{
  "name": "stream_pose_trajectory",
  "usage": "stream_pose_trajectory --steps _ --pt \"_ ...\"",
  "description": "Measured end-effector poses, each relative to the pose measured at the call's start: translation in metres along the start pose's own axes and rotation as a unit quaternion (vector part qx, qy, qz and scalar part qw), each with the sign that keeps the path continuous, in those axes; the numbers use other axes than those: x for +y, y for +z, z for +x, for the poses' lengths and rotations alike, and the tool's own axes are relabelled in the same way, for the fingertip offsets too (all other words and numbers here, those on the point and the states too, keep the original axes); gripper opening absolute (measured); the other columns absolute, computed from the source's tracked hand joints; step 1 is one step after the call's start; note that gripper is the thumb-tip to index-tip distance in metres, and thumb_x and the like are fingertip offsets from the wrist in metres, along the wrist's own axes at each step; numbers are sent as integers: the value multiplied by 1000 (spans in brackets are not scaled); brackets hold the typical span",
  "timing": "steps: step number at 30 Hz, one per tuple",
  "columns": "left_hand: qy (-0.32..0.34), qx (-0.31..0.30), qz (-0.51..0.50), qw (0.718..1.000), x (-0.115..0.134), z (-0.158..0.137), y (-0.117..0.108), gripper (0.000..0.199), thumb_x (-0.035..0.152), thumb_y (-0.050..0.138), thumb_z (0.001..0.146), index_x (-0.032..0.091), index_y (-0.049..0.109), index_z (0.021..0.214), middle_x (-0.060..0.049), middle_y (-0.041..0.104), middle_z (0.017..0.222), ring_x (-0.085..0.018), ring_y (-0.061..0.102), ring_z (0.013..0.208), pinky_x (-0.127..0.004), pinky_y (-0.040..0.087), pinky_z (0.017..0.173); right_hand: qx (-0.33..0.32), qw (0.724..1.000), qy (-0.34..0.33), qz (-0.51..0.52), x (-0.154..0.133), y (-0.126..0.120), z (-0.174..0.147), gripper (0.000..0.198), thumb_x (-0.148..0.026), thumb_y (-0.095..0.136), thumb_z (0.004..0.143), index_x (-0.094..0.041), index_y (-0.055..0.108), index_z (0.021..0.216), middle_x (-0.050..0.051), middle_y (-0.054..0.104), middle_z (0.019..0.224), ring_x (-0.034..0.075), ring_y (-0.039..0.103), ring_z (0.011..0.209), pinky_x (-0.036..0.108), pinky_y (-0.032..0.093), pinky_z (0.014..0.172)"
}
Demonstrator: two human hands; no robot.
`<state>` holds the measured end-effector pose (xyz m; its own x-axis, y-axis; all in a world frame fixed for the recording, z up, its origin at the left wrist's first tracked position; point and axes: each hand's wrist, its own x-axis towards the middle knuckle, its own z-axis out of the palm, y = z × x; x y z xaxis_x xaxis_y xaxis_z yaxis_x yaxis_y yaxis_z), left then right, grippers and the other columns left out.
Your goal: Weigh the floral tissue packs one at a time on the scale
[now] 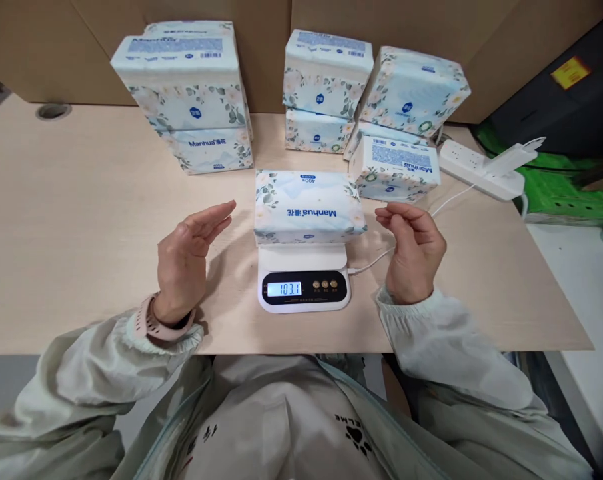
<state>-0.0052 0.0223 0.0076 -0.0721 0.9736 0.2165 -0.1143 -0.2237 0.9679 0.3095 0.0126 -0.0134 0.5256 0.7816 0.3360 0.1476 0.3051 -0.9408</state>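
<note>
Wrinkled jacket (pixel 96 370), boxy floral pack (pixel 308 203)

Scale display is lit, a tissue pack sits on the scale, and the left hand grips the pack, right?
Not quite: the head view shows the left hand beside the tissue pack, with a gap between. The pack does sit on the scale, its display lit.

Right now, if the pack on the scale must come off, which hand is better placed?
Probably the right hand: it looks slightly nearer the pack on the scale. It's a narrow call, since the left hand is also empty and flanks the opposite end.
</note>
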Motion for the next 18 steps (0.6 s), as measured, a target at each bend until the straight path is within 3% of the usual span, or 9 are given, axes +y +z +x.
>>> stream_pose_trajectory --steps 3,6,9,12,15,18 --pt "2 -21 -14 1000 0 -4 -2 46 58 52 107 33 89 115 0 84 130 -30 72 139 -53 56 126 -20 1000 1 -16 -3 0 -6 21 -45 76 98 -26 82 104 3 84 100 23 79 98 51 63 108" --pt "-19 -62 -22 998 -3 -9 -4 50 58 48 110 30 86 127 -4 79 142 -32 67 147 -56 48 133 -60 998 -1 -37 -6 -3 -9 33 -55 71 102 -28 84 114 5 85 111 25 80 109 53 61 113" --pt "-58 -132 -24 989 -4 -8 -2 54 64 51 108 31 79 141 -3 66 160 -34 50 162 -59 34 143 -168 981 37 -91 -14 -7 -4 50 -66 62 104 -33 79 137 5 81 135 29 73 133 57 53 126" --pt "-78 -181 -32 980 4 -2 5 63 74 53 103 35 72 149 1 57 169 -35 38 169 -60 30 145 -289 947 64 -128 -31 0 10 60 -75 57 103 -39 71 149 2 78 142 30 65 146 58 44 134" --pt "-50 -150 -40 987 21 8 6 59 72 58 101 36 75 144 7 60 166 -36 38 169 -59 30 145 -364 925 20 -110 -51 31 30 65 -80 58 99 -42 69 151 -1 77 142 31 65 145 60 44 134" --pt "11 -61 -52 997 35 22 -4 47 60 53 107 32 82 132 11 72 151 -33 45 165 -53 27 147 -391 917 -23 -77 -55 86 48 64 -80 64 95 -38 74 142 -1 76 146 30 66 143 61 49 130"
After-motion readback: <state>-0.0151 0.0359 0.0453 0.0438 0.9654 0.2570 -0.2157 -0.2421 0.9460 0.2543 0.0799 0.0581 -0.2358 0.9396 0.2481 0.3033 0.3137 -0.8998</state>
